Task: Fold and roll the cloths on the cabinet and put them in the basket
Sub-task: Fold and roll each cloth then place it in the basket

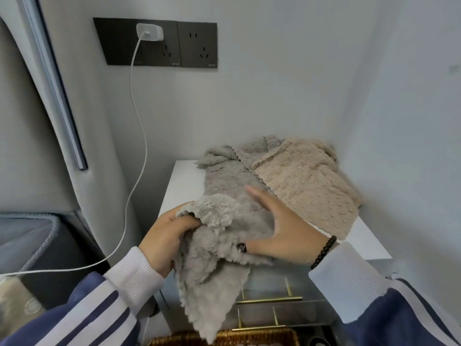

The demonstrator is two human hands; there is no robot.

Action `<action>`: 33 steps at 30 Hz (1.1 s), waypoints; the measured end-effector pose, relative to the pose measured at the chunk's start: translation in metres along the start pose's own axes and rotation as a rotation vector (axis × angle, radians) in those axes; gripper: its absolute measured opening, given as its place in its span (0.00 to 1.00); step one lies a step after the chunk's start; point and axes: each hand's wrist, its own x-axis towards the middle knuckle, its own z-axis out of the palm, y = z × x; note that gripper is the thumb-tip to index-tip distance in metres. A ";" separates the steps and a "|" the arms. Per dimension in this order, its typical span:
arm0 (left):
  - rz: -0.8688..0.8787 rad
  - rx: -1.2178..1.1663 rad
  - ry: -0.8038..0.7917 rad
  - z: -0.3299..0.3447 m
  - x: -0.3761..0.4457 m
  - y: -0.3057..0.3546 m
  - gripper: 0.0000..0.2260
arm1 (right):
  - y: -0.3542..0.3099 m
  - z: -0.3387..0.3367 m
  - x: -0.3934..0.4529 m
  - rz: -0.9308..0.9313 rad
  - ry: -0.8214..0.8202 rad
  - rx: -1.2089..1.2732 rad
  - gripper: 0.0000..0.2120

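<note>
The left hand [166, 236] grips a bunched edge of the grey cloth [219, 236], with the fingers curled round the fabric at the front left corner of the cabinet [369, 243]. The right hand [277, 226] lies flat on the same cloth, fingers straight and extended toward the back; it holds nothing. A dark ring sits on the right thumb, and a black bead bracelet [323, 252] circles the right wrist.

The grey cloth runs from the back of the cabinet top to the front edge. Its near end hangs over the front edge, down past the drawer fronts. The lowest corner of the cloth overlaps the rim of the wicker basket [262, 337], which stands below the cabinet at the bottom of the view. Whether the cloth touches the basket cannot be determined.

A beige cloth [306, 186] lies spread on the right side of the cabinet top, touching the grey cloth along its left edge.

Two brass drawer handles [269, 299] are mounted on the cabinet front. A white charger [149, 32] is plugged into the dark wall socket panel [199, 46], and its cable [136, 136] hangs down to the left.
</note>
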 end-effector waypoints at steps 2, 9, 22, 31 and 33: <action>-0.004 0.033 -0.041 -0.004 -0.002 -0.001 0.06 | -0.004 0.012 0.000 -0.031 -0.092 0.072 0.39; 0.006 0.021 0.050 -0.014 -0.005 0.000 0.04 | -0.013 0.019 -0.005 -0.153 -0.064 0.369 0.12; -0.005 -0.021 0.149 -0.015 -0.013 0.014 0.09 | -0.003 0.049 0.003 0.021 -0.063 0.303 0.22; -0.039 0.074 0.347 -0.028 0.011 0.023 0.15 | 0.053 0.012 0.064 0.374 0.042 -0.676 0.34; -0.051 0.072 0.336 -0.025 0.018 0.024 0.16 | 0.062 0.005 0.084 0.455 0.028 -0.644 0.33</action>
